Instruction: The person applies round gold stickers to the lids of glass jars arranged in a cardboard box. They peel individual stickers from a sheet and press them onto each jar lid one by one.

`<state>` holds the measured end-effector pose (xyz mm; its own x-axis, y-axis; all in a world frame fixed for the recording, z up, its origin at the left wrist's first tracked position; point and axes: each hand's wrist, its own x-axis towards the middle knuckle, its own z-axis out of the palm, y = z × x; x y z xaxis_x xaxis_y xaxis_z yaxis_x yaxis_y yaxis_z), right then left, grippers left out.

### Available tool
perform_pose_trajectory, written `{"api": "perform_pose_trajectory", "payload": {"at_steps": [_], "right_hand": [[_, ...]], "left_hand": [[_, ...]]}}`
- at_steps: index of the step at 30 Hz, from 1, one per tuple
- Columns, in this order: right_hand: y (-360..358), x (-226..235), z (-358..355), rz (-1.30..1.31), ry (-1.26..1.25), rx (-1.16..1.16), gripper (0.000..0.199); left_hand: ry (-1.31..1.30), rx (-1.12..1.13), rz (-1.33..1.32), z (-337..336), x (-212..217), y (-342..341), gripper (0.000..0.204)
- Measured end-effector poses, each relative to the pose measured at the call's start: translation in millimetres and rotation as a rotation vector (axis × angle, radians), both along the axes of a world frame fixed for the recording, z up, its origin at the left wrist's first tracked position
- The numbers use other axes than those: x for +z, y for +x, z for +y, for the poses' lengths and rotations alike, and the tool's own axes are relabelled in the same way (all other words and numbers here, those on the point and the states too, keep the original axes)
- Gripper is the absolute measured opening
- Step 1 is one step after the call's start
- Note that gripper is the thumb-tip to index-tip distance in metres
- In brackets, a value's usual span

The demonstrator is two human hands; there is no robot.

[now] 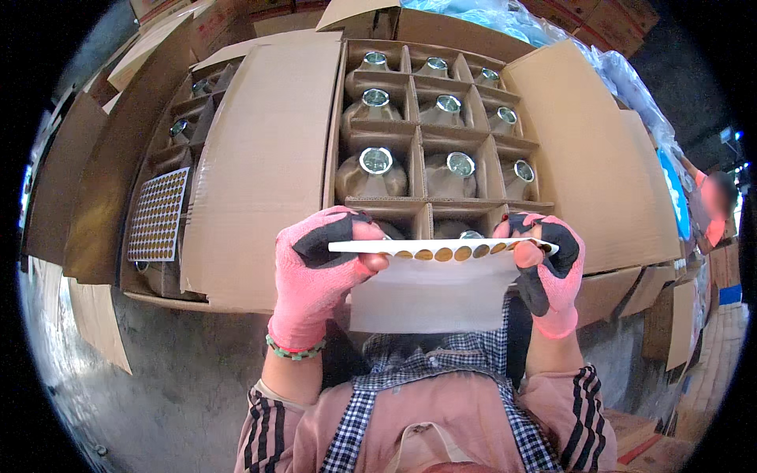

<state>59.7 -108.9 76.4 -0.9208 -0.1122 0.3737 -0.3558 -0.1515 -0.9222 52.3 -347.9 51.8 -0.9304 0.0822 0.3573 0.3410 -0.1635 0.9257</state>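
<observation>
Standing in the cells of a cardboard carton (pixel 465 38) toward twelve o'clock are rounded, clear glass vessels (pixel 374 180) with narrower necks and shiny rims, one to a cell between upright cardboard dividers (pixel 386 126). A second carton (pixel 172 277) at nine o'clock holds similar vessels, and a flat white sheet of round gold-brown dots (pixel 160 217) lies across its near cells.

Just below the middle, toward five o'clock, a sticker sheet (pixel 441 251) is stretched between the hands, which are well apart. The left hand (pixel 315 256) pinches one end and the right hand (pixel 550 260) the other, thumbs and fingers clamped on it. Its narrow upper edge shows one row of gold-brown rounds; below hangs a smooth, translucent whitish panel (pixel 426 296). Both hands wear pink knit gloves with black patches and bare fingertips.

The sheet and hands partly hide the carton's nearest row. A broad, plain flap (pixel 264 165) rises at ten o'clock, another flap (pixel 579 158) at two. Crinkled bluish plastic (pixel 473 17) is heaped toward one o'clock; a person (pixel 716 203) in orange-pink is at three, and grey floor (pixel 197 370) shows at seven.
</observation>
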Motion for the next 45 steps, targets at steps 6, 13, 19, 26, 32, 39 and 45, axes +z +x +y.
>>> {"api": "perform_pose_trajectory", "payload": {"at_steps": [6,13,19,26,32,39,45], "right_hand": [[4,14,-1,0.015,0.409,0.041,0.026],[1,20,-10,0.11,0.443,-0.111,0.009],[1,19,-9,0.078,0.422,-0.079,0.01],[5,18,-4,0.1,0.456,0.028,0.017],[6,15,-10,0.095,0.398,-0.066,0.015],[3,29,-11,0.011,0.573,0.044,0.011],[3,18,-8,0.015,0.492,0.0,0.017]], "left_hand": [[0.197,0.018,0.041,1,-4,0,0.014],[0.309,-0.12,0.055,3,-10,-4,0.018],[0.097,-0.151,-0.057,3,-1,4,0.041],[0.01,-0.013,-0.015,4,-4,0,0.016],[0.118,-0.008,-0.026,4,-7,2,0.023],[-0.005,0.045,-0.065,1,3,1,0.027],[-0.004,0.084,-0.146,-7,3,1,0.027]]}}
